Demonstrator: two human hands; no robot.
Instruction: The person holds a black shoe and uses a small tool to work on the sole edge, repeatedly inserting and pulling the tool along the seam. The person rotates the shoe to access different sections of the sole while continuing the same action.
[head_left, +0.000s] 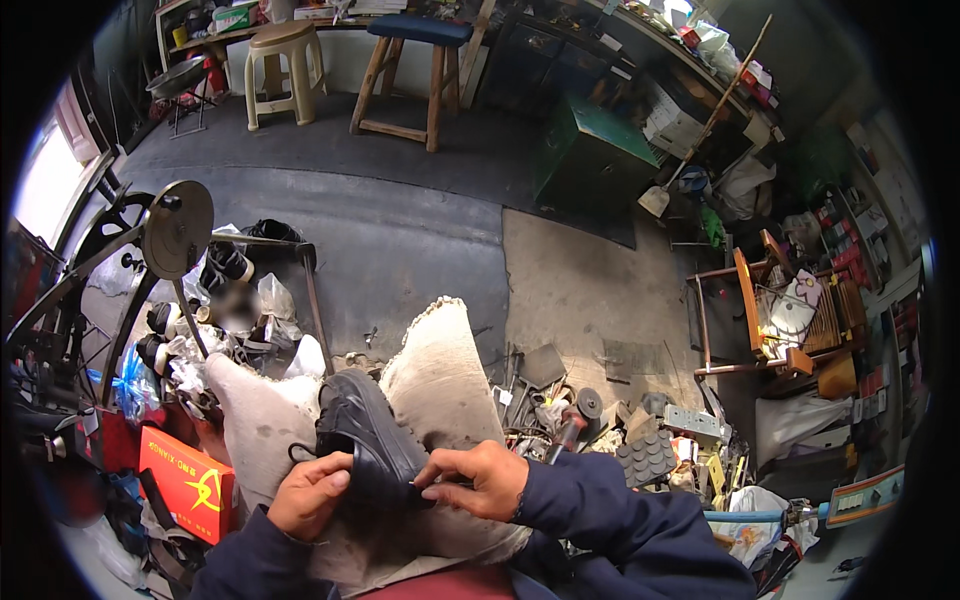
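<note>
A black lace-up shoe (372, 432) rests on the stained, pale cloth (445, 375) over my lap, its toe pointing away from me. At the shoe's opening, my left hand (312, 494) grips the edge between thumb and fingers. A dark lace loop sticks out just above that hand. My right hand (474, 482) is closed in a pinch against the shoe's right side near the heel. A tiny pale bit shows at its fingertips, too small to name. The shoe's inside is mostly hidden.
An orange-red box (187, 484) stands at my left, below a metal machine with a round wheel (178, 230). Scraps and tools (640, 440) litter the floor at right. Farther off are a blue-topped stool (420, 30), a plastic stool (285, 75), a green box (595, 155) and a wooden chair (745, 300).
</note>
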